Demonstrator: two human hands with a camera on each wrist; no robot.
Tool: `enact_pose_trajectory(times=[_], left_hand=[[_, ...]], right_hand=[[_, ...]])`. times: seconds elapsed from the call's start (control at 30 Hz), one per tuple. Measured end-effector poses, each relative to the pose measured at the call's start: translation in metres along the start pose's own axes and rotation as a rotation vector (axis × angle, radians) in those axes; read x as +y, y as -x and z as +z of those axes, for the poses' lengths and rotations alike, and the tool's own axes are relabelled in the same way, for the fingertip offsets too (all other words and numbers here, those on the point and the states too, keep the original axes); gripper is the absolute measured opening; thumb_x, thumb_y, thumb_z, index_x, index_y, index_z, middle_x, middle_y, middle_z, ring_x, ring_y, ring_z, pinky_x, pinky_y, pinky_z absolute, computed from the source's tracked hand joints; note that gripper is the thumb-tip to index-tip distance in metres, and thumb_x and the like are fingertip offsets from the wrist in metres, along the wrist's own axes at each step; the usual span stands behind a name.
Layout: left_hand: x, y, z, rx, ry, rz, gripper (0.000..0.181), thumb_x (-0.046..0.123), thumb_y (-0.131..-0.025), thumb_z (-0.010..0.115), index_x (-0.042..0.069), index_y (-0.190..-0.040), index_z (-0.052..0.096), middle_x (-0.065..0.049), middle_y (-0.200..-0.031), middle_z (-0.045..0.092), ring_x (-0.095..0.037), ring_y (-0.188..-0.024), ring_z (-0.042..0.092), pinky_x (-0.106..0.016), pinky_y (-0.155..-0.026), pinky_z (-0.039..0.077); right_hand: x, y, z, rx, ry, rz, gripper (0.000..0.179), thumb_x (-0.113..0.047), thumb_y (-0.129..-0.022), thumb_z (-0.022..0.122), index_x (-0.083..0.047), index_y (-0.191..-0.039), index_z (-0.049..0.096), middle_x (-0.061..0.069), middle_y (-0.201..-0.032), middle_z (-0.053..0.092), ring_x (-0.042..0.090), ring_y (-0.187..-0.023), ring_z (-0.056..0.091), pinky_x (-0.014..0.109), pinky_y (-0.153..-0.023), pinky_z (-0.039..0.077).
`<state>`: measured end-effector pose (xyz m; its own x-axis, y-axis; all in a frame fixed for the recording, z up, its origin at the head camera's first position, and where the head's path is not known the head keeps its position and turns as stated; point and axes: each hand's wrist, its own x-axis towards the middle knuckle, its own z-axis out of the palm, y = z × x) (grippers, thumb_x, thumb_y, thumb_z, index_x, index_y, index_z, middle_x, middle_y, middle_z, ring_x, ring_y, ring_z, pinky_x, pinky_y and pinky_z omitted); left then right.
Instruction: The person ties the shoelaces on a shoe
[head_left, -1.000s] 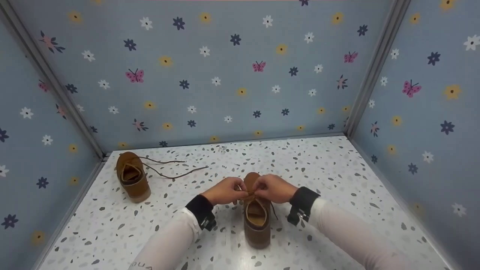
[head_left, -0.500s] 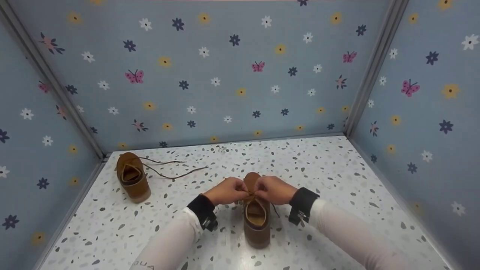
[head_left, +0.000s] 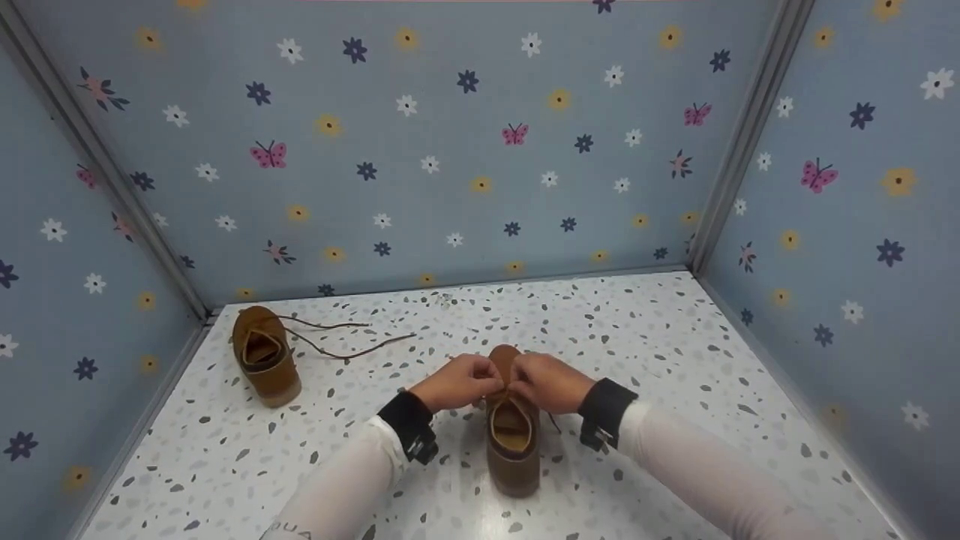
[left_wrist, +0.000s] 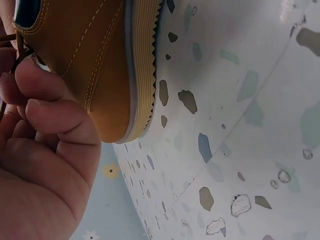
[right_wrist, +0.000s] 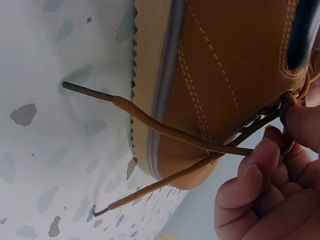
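Observation:
A brown lace-up shoe [head_left: 514, 465] stands upright in front of me, toe pointing away. Both hands meet over its lacing. My left hand [head_left: 459, 381] pinches part of the shoelace between thumb and fingers; in the left wrist view its curled fingers [left_wrist: 47, 107] lie against the shoe's upper. From the other side my right hand [head_left: 553, 381] pinches the lace too. Two lace ends with dark tips, one the brown shoelace [right_wrist: 160, 127], hang across the shoe's side in the right wrist view. The fingers partly hide the knot area.
A second brown shoe [head_left: 266, 360] stands at the back left, its loose laces [head_left: 352, 354] spread to the right. Speckled white tabletop [head_left: 630, 337] lies under both shoes. Blue flowered panels [head_left: 450, 150] wall off the back and both sides.
Both hands stay at the lacing with only small shifts; the left fingertips have edged slightly right, toward the right hand. The second shoe has not moved.

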<state>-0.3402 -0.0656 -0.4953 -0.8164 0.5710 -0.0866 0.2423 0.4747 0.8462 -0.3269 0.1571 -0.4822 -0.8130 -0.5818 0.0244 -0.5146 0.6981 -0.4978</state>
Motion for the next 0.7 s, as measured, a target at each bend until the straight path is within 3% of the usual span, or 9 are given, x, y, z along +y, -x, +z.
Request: enact_pose_trajectory(times=[0.2, 0.5, 0.7], left_hand=[[0.002, 0.001, 0.0, 0.007, -0.032, -0.047, 0.01, 0.018, -0.093, 0.064, 0.011, -0.094, 0.071, 0.004, -0.083, 0.067, -0.011, -0.07, 0.061, -0.025, -0.062, 0.051], [0.006, 0.0, 0.001, 0.013, -0.034, -0.102, 0.009, 0.011, -0.086, 0.064, 0.009, -0.089, 0.071, 0.004, -0.078, 0.066, -0.013, -0.067, 0.059, -0.023, -0.058, 0.048], [0.006, 0.0, 0.001, 0.019, -0.035, -0.123, 0.008, 0.011, -0.086, 0.064, 0.009, -0.088, 0.072, 0.002, -0.076, 0.066, -0.011, -0.063, 0.056, -0.023, -0.055, 0.046]], right_hand=[[0.002, 0.0, 0.0, 0.009, -0.043, 0.0, 0.013, -0.02, -0.101, 0.068, -0.013, -0.092, 0.061, -0.003, -0.085, 0.06, 0.008, -0.076, 0.056, 0.026, -0.067, 0.05], [0.013, 0.001, -0.003, -0.041, -0.185, -0.064, 0.008, -0.016, -0.102, 0.068, -0.01, -0.1, 0.063, 0.004, -0.093, 0.072, 0.008, -0.081, 0.064, 0.025, -0.071, 0.055], [0.016, 0.001, -0.007, -0.086, -0.178, -0.068, 0.011, -0.011, -0.1, 0.067, -0.01, -0.11, 0.072, 0.006, -0.104, 0.076, 0.008, -0.089, 0.067, 0.025, -0.077, 0.056]])
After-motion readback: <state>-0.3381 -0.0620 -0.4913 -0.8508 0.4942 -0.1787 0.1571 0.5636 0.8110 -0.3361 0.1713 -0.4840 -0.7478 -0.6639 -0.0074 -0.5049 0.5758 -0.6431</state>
